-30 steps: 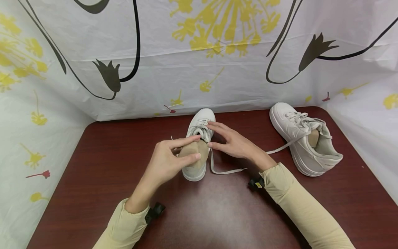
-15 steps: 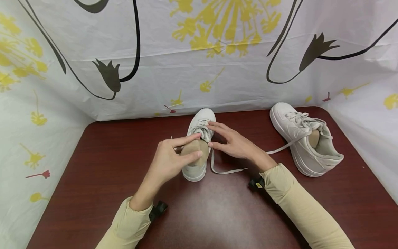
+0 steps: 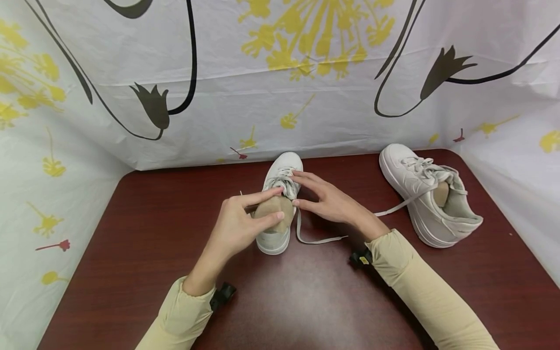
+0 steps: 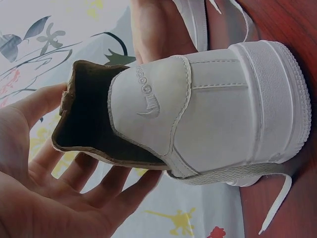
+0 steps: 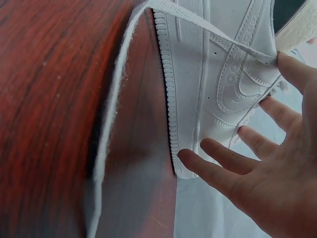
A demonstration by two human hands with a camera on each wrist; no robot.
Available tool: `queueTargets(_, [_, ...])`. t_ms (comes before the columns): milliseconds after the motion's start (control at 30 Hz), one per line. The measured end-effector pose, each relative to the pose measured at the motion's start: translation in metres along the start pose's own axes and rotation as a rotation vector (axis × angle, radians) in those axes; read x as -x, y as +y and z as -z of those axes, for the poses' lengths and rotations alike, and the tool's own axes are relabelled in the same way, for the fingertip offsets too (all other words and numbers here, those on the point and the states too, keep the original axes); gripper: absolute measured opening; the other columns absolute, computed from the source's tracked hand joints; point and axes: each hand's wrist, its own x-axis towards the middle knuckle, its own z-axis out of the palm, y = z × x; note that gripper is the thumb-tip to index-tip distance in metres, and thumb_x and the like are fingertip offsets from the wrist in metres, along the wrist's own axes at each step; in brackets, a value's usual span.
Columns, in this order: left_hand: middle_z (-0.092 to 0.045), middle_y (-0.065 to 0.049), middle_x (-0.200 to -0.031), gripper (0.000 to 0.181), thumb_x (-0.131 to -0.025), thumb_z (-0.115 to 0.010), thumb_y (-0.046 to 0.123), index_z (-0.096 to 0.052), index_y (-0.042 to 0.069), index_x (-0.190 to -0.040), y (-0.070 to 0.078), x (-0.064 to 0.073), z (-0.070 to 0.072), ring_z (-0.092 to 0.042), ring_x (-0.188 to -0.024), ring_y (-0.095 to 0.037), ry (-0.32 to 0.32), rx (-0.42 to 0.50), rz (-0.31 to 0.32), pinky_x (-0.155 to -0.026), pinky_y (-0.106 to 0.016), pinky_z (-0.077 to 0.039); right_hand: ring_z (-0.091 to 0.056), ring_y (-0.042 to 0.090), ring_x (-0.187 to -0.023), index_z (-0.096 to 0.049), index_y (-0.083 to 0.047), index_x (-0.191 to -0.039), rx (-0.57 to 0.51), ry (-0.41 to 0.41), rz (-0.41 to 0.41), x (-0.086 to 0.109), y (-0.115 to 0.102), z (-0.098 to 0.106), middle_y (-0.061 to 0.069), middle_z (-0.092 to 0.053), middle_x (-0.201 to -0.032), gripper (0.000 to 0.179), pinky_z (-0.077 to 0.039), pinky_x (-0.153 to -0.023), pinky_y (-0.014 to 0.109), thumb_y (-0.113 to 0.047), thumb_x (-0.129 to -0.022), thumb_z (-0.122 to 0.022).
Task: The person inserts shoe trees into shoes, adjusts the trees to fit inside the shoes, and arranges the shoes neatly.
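Observation:
A white sneaker (image 3: 272, 243) stands on the table, toe pointing away. Out of its collar rises a hollow brown cardboard shoe insert (image 3: 273, 209); the left wrist view looks into the dark inside of the insert (image 4: 91, 104). My left hand (image 3: 234, 218) grips this insert, thumb on the near side and fingers around the far side. My right hand (image 3: 328, 197) rests on the sneaker's right side. In the right wrist view its fingers (image 5: 218, 178) are extended and spread along the upper, with the thumb at the collar beside the lace (image 5: 218, 32).
A second white sneaker (image 3: 430, 194) stands at the right, a similar insert (image 3: 441, 194) inside it and its lace trailing left. A loose lace (image 3: 321, 241) lies on the dark red table (image 3: 153, 233). White patterned sheeting (image 3: 218, 73) surrounds the back and sides.
My left hand has shifted slightly right and away from me, and the insert's edge has moved slightly with it. My right hand and both sneakers have stayed in place.

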Motion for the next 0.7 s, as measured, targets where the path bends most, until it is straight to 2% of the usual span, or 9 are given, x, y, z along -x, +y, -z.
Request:
queueTargets(67, [-0.074, 0.013, -0.103, 0.043, -0.080, -0.083, 0.023, -0.074, 0.028, -0.121, -0.001, -0.001, 0.000, -0.047, -0.056, -0.007, 0.002, 0.006, -0.017, -0.050, -0.028, -0.042, -0.028, 0.022, -0.146, -0.044, -0.019, -0.151, -0.002, 0.002, -0.001, 0.000, 0.000, 0.000, 0.003, -0.031, -0.160, 0.061, -0.027, -0.115, 0.049, -0.037, -0.097, -0.065])
queueTargets(133, [-0.072, 0.013, -0.110, 0.043, -0.080, -0.083, 0.022, -0.074, 0.027, -0.121, -0.003, -0.003, 0.000, -0.061, -0.075, -0.005, 0.006, 0.013, -0.041, -0.062, -0.030, -0.050, -0.029, 0.022, -0.146, -0.044, -0.019, -0.151, -0.005, 0.004, 0.002, 0.000, 0.000, 0.000, 0.004, -0.031, -0.160, 0.061, -0.027, -0.115, 0.049, -0.037, -0.097, -0.065])
queueTargets(200, [-0.070, 0.014, -0.117, 0.042, -0.080, -0.083, 0.022, -0.074, 0.027, -0.121, -0.006, -0.005, 0.000, -0.064, -0.100, -0.004, 0.012, 0.016, -0.063, -0.077, -0.034, -0.053, -0.029, 0.022, -0.146, -0.044, -0.020, -0.151, -0.009, 0.005, 0.002, 0.000, 0.000, -0.001, 0.003, -0.031, -0.160, 0.061, -0.027, -0.115, 0.049, -0.037, -0.096, -0.065])
queueTargets(267, [-0.069, 0.015, -0.119, 0.042, -0.080, -0.083, 0.021, -0.074, 0.027, -0.120, -0.008, -0.006, 0.000, -0.062, -0.111, -0.007, 0.019, 0.010, -0.079, -0.086, -0.037, -0.052, -0.029, 0.022, -0.146, -0.044, -0.020, -0.151, -0.013, 0.003, 0.004, -0.001, 0.000, -0.001, 0.003, -0.031, -0.160, 0.061, -0.027, -0.115, 0.049, -0.037, -0.096, -0.065])
queueTargets(333, [-0.069, 0.016, -0.120, 0.042, -0.080, -0.084, 0.022, -0.074, 0.028, -0.120, -0.010, -0.006, -0.001, -0.062, -0.108, -0.010, 0.027, -0.009, -0.084, -0.086, -0.039, -0.051, -0.029, 0.022, -0.146, -0.044, -0.020, -0.151, -0.013, 0.003, 0.002, -0.001, 0.000, -0.001, 0.003, -0.030, -0.160, 0.061, -0.027, -0.115, 0.049, -0.038, -0.096, -0.065])
queueTargets(500, [-0.069, 0.017, -0.117, 0.042, -0.079, -0.083, 0.026, -0.074, 0.035, -0.119, -0.013, -0.008, -0.004, -0.056, -0.088, -0.014, 0.047, -0.074, -0.070, -0.070, -0.037, -0.047, -0.028, 0.021, -0.146, -0.044, -0.021, -0.151, -0.013, 0.004, -0.006, 0.000, 0.001, -0.001, 0.002, -0.030, -0.160, 0.061, -0.027, -0.115, 0.049, -0.038, -0.096, -0.065])
queueTargets(600, [-0.071, 0.016, -0.114, 0.043, -0.079, -0.083, 0.028, -0.073, 0.036, -0.119, -0.014, -0.009, -0.005, -0.055, -0.084, -0.014, 0.048, -0.090, -0.069, -0.066, -0.035, -0.045, -0.028, 0.021, -0.146, -0.044, -0.021, -0.151, -0.014, 0.005, -0.007, 0.000, 0.001, -0.001, 0.001, -0.030, -0.160, 0.062, -0.027, -0.115, 0.049, -0.039, -0.096, -0.065])
queueTargets(700, [-0.072, 0.013, -0.113, 0.042, -0.080, -0.083, 0.027, -0.073, 0.033, -0.121, -0.016, -0.010, -0.003, -0.055, -0.083, -0.015, 0.026, -0.073, -0.108, -0.066, -0.035, -0.045, -0.028, 0.021, -0.146, -0.044, -0.022, -0.151, -0.014, 0.007, -0.008, 0.001, 0.003, -0.002, 0.001, -0.030, -0.161, 0.061, -0.027, -0.115, 0.049, -0.039, -0.096, -0.065])
